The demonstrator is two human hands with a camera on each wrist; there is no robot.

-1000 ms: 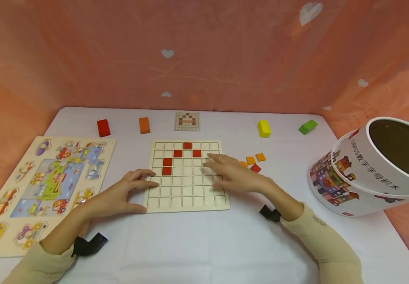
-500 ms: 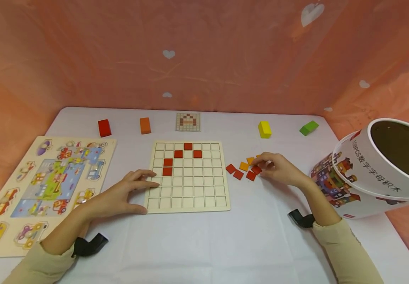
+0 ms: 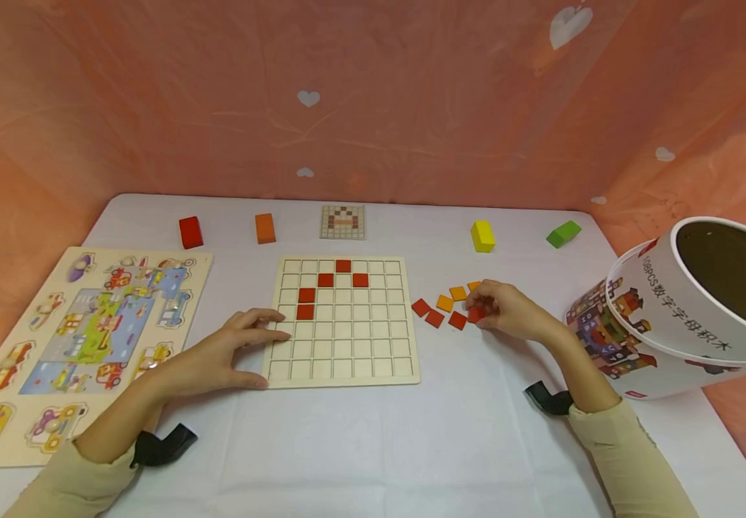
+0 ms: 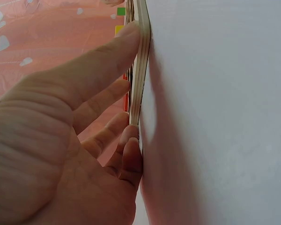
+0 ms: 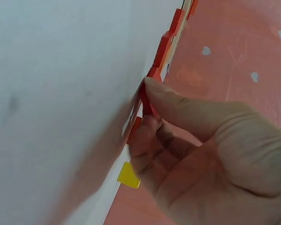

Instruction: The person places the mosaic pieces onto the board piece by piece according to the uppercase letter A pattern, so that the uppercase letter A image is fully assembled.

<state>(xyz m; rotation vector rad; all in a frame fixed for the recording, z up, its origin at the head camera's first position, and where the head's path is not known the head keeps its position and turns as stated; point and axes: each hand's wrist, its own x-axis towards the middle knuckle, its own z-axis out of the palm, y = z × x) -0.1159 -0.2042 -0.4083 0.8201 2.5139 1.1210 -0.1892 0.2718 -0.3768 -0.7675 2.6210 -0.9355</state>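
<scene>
Left hand [image 3: 226,354], fingers apart, touches left edge of pale square wooden grid board [image 3: 343,350], likely steadying it; right hand [image 3: 511,311] pinches thin red square tile [image 3: 475,315], probably for control.

Bucket [image 3: 657,309] cropped at right, red tile [image 3: 475,314] partly hidden by right grip [image 3: 510,309], card [image 3: 343,222] slightly blurred

Head view forward-down, wide; wrist views near hands [image 4: 61,136] [image 5: 225,159].

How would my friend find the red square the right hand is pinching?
Find the big gridded board. Just to its right lie small loose red and orange tiles. It is the rightmost red tile, the only one the right hand pinches.
</scene>
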